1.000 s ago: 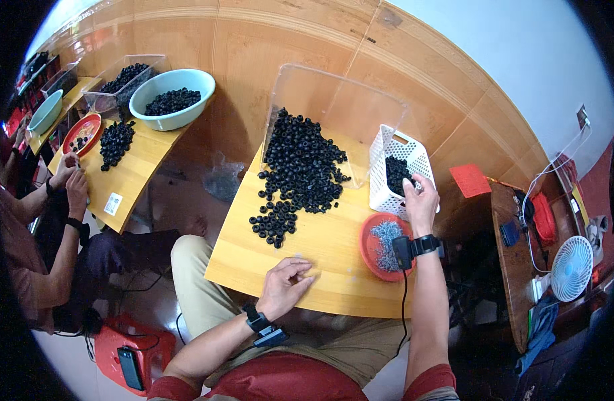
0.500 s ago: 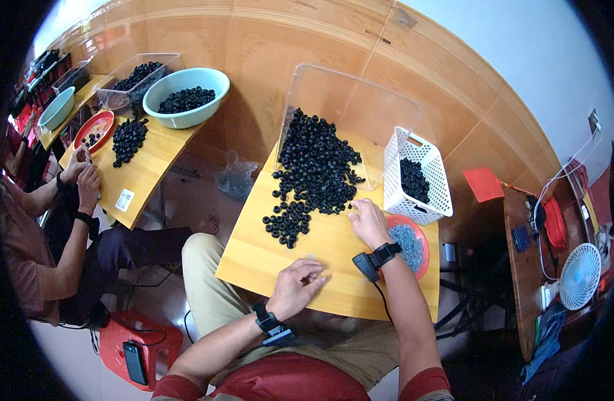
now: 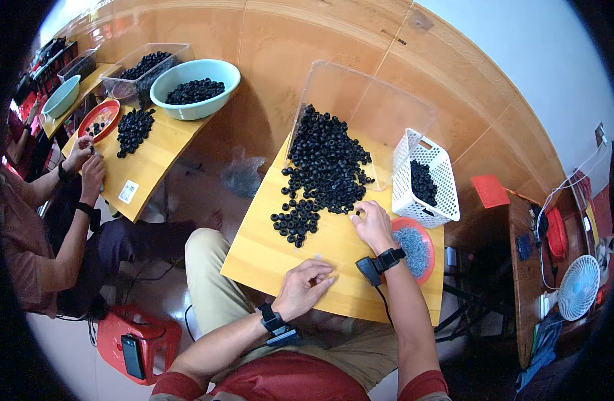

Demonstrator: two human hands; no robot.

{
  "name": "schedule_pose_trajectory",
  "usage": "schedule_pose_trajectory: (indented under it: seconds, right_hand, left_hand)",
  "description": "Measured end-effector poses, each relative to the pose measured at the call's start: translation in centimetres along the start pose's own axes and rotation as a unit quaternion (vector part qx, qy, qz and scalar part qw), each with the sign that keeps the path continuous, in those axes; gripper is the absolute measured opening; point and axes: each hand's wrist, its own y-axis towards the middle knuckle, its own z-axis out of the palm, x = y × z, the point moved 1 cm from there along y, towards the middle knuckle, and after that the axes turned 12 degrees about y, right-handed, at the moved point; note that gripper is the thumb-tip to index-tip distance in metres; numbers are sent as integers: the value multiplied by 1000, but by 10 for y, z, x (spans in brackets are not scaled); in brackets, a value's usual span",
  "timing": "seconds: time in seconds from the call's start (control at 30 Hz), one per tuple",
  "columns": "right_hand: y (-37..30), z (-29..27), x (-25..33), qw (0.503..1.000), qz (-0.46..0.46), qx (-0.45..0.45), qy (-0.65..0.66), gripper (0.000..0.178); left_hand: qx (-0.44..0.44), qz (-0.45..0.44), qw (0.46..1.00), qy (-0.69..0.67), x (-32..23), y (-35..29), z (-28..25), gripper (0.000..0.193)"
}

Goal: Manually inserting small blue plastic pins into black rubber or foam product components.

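Note:
My right hand point(image 3: 374, 226) is at the near right edge of a heap of small black ring-shaped parts point(image 3: 330, 160), thumb and fingers pinched at a dark part by the fingertips. Close to the table's front edge is my left hand point(image 3: 305, 287), its fingers bent toward the thumb. Whatever it may hold is too small to make out. Beside my right wrist, a red dish point(image 3: 427, 266) holds many small grey metal pieces point(image 3: 411, 244). A few looser black rings point(image 3: 295, 224) lie at the heap's near left.
A clear plastic bin point(image 3: 367, 83) lies behind the heap, opening toward me. A white perforated basket point(image 3: 444, 194) with black parts stands to its right. Leftward, another person's hands point(image 3: 86, 164) work at a second table with a pale green basin point(image 3: 228, 85). A fan point(image 3: 579, 287) is far right.
The whole view has shifted slightly, so the table sits further right. My right hand has drawn a little toward me from the heap. My left hand keeps nearly the same pose.

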Motion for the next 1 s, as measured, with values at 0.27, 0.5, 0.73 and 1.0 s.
schedule_pose_trajectory:
  seconds: [0.27,0.5,0.73,1.0]
  right_hand:
    - [-46,26,67,977,-156,66,132,24]
    - [-62,38,89,966,-188,143,108,29]
    - [-68,45,86,968,-202,122,89,24]
    - [-84,39,76,959,-107,132,228,28]
  left_hand:
    - [-14,-33,999,-24,-3,-6,-8,16]
    - [-70,-18,997,-23,1,-20,-16,14]
    - [-70,-93,991,-60,0,-28,-30,13]
    - [-79,-134,981,-116,10,-25,-27,21]
